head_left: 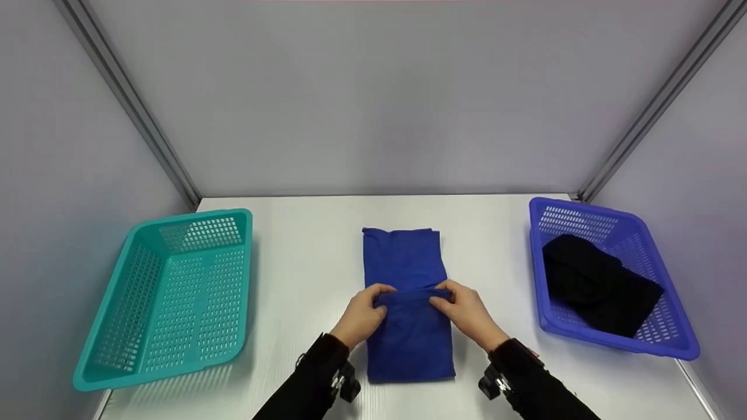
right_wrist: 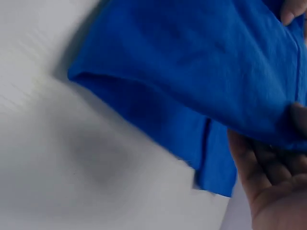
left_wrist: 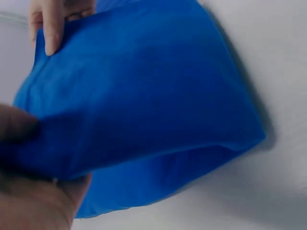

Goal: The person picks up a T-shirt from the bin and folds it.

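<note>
A blue folded cloth (head_left: 411, 344) lies lengthwise on the white table, its near part doubled back over itself. My left hand (head_left: 359, 315) pinches the left end of the folded-over edge between thumb and fingers. At the right end of that same edge, my right hand (head_left: 470, 312) grips the cloth, thumb on top. The left wrist view shows the upper layer of the cloth (left_wrist: 144, 86) raised, with a gap beneath it. From the right side, the cloth (right_wrist: 182, 62) also stands lifted, and the right fingers (right_wrist: 244, 158) reach underneath.
A green perforated basket (head_left: 248, 291) stands on the left of the table (head_left: 303, 262). On the right, a purple-blue basket (head_left: 536, 280) holds a crumpled black cloth (head_left: 601, 286). Grey panels (head_left: 385, 105) enclose the table at the back and both sides.
</note>
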Available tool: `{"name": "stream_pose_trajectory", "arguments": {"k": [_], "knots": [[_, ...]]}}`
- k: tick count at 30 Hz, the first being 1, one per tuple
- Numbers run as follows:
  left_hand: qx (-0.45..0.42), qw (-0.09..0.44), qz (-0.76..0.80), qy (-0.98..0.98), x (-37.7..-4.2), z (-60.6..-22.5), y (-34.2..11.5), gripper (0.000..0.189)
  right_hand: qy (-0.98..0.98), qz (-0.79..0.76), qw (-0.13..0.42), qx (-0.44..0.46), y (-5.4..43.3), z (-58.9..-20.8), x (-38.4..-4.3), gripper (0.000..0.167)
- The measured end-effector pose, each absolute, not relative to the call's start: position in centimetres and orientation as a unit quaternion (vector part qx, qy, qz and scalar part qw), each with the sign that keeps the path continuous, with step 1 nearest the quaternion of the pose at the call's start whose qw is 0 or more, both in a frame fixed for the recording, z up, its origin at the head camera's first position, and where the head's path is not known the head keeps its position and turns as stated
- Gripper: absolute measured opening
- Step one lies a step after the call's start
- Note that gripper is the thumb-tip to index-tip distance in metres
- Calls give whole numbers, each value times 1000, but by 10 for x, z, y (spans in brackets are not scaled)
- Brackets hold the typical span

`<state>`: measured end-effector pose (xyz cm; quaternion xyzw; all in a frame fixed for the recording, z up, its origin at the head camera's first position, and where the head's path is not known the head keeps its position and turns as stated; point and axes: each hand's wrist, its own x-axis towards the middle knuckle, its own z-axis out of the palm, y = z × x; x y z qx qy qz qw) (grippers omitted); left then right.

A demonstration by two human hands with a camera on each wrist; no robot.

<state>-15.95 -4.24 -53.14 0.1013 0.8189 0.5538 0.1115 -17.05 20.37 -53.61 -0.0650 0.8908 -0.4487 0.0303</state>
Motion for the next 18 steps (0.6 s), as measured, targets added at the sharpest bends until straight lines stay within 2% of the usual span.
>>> {"name": "stream_pose_trajectory", "arguments": {"k": [3, 6, 12, 16, 18], "knots": [[95, 79, 511, 850, -165, -542, -41, 47, 904, -422, 3, -71, 199, -551, -178, 19], [115, 77, 484, 864, -165, -553, -45, 52, 915, -389, -14, -102, 197, -561, -174, 26], [186, 65, 404, 893, -151, -574, -58, 55, 929, -256, -58, -260, 203, -575, -146, 32], [240, -19, 252, 937, -135, -588, -64, 58, 907, -150, -67, -387, 214, -586, -124, 36], [273, -67, 173, 944, -125, -592, -67, 54, 896, -112, -65, -425, 220, -590, -114, 39]]}}
